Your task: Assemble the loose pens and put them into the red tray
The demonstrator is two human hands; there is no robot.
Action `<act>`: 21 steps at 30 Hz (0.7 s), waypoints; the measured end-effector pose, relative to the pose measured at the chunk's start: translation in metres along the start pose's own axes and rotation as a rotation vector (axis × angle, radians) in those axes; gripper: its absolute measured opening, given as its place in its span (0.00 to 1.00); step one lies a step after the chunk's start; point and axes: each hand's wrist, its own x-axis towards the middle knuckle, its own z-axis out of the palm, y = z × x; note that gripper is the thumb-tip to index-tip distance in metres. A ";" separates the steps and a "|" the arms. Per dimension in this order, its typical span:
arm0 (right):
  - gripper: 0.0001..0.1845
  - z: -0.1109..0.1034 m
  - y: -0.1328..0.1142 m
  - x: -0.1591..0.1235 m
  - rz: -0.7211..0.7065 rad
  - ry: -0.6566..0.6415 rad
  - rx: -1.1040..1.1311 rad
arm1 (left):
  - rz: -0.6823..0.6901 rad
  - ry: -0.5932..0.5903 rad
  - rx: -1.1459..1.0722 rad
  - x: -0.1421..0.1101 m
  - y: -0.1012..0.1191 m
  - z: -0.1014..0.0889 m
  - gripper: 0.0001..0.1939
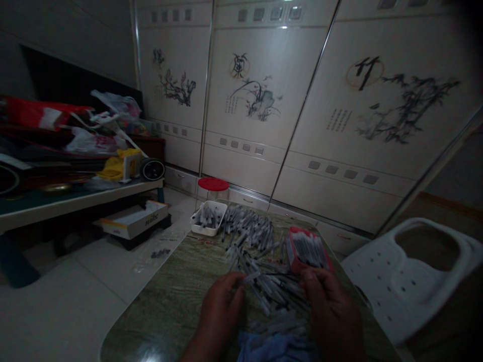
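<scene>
My left hand (224,304) is closed in a pinch on a translucent pen barrel (252,277). A thin dark pen refill (279,274) runs from the barrel's far end to my right hand (330,304), whose thumb and fingers are closed on it. Below and beyond them lies a loose heap of pen parts (269,286), clear with dark ends. Just past my right hand stands a red box (292,259) packed with rows of similar clear pens. A piece of blue cloth (277,349) lies at the near edge, with several barrels beside it.
A white tray (204,231) with more pens stands at the table's far left, next to a larger pile (249,229). Around the table (169,296) are a white plastic chair (392,281), a red stool (213,184) and a cluttered low bench (94,198).
</scene>
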 end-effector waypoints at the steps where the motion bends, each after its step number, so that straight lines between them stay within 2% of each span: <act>1: 0.26 0.000 -0.002 0.000 -0.007 -0.007 -0.004 | 0.044 -0.010 0.053 0.000 -0.002 0.000 0.13; 5: 0.25 0.003 -0.005 -0.002 -0.032 -0.036 -0.003 | 0.097 -0.016 0.120 -0.001 -0.003 -0.001 0.14; 13: 0.25 0.008 0.003 -0.002 0.039 -0.057 0.070 | 0.151 -0.111 0.189 -0.001 -0.002 0.000 0.17; 18: 0.25 0.018 -0.001 -0.011 -0.023 -0.158 0.069 | 0.132 -0.131 0.146 -0.004 -0.005 0.005 0.18; 21: 0.26 0.025 -0.003 -0.016 -0.041 -0.179 0.093 | 0.086 -0.093 0.088 -0.002 -0.005 0.003 0.16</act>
